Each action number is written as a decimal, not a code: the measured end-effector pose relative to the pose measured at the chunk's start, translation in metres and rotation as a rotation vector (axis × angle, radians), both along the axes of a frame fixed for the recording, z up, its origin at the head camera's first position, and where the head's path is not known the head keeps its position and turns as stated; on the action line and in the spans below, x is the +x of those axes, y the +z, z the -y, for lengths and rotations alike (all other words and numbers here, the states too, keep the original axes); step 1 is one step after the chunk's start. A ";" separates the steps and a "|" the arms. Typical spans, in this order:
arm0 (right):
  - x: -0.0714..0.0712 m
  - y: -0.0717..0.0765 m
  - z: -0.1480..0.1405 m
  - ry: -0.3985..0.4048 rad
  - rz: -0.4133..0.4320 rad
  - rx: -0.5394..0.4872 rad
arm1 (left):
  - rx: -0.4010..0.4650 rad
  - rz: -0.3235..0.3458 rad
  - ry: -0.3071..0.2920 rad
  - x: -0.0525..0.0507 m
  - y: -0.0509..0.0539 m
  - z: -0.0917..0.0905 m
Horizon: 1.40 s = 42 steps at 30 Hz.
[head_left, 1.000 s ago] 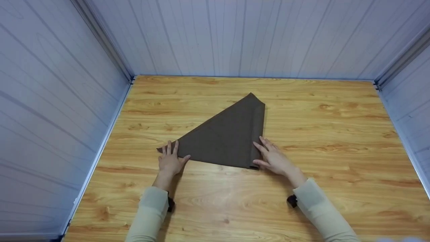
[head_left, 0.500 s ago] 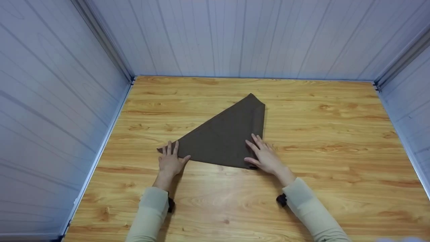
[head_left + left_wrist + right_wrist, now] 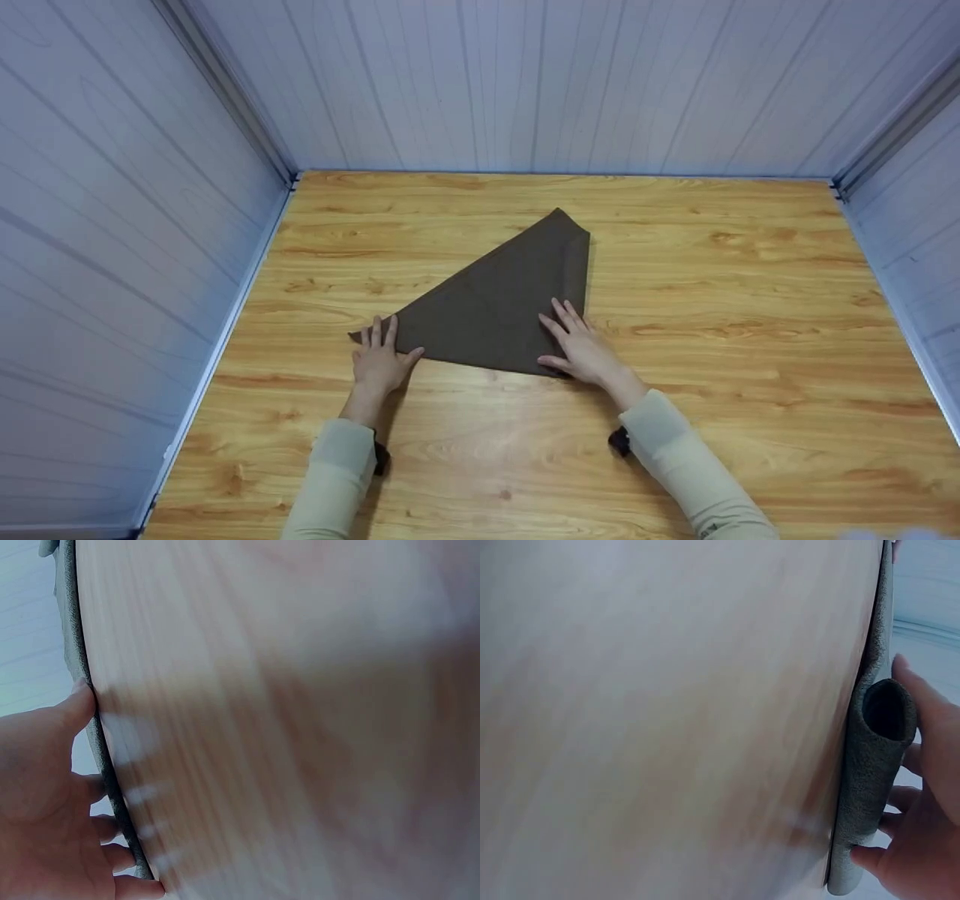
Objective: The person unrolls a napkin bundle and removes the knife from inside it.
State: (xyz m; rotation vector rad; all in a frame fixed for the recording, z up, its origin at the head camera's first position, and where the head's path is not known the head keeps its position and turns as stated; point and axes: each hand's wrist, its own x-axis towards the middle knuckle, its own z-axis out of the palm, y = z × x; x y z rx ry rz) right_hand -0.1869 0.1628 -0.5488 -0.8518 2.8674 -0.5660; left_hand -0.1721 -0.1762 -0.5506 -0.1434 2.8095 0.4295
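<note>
Dark brown cloth (image 3: 480, 300) lies flat at the centre of the head frame, on the wood-grain table (image 3: 495, 465). Its outline narrows to a point at lower left; the wide side stands at right, with a blunt corner at top.

Key relation: the rolled edge (image 3: 576, 266) forms the cloth's right side, its long axis running nearly up and down the head frame. The flat part extends leftward from it, towards the narrow tip. The right hand (image 3: 587, 352) is the nearer one, lying over the lower end of the roll. The left hand (image 3: 379, 364) is at the opposite end, well apart from the roll, pressing close to the tip.

Hand state: right fingers spread, resting over the roll, thumb near its lower end; no pinch apparent. Left fingers also spread, laid across the cloth near the tip, thumb at its lower edge. Pressure of either: cannot tell.

View comparison: the right wrist view shows the roll's hollow open end, right of centre, which the hand masks in the head view. The left wrist view shows the cloth's near edge as a thin dark strip along the left of the frame, the thumb touching it. Only the head view gives the cloth's full outline.
</note>
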 end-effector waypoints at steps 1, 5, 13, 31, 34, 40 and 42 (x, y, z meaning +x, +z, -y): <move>0.000 0.000 0.000 0.002 0.007 0.003 | 0.000 -0.002 0.000 0.000 0.000 0.000; 0.000 0.001 -0.002 -0.002 0.035 0.009 | -0.003 -0.006 -0.002 0.001 0.001 0.000; -0.001 0.001 -0.009 0.007 0.027 0.042 | -0.023 -0.016 -0.027 0.001 0.001 0.000; 0.002 0.002 -0.027 0.001 0.043 -0.034 | 0.000 -0.011 -0.012 0.000 0.002 0.000; 0.003 0.003 -0.029 -0.001 0.051 -0.047 | 0.001 -0.015 -0.014 0.000 0.002 0.000; 0.004 0.005 -0.033 -0.009 0.053 -0.057 | -0.005 -0.014 -0.023 0.001 0.002 0.001; 0.005 0.006 -0.035 -0.015 0.056 -0.057 | -0.014 -0.012 -0.024 0.002 0.002 0.001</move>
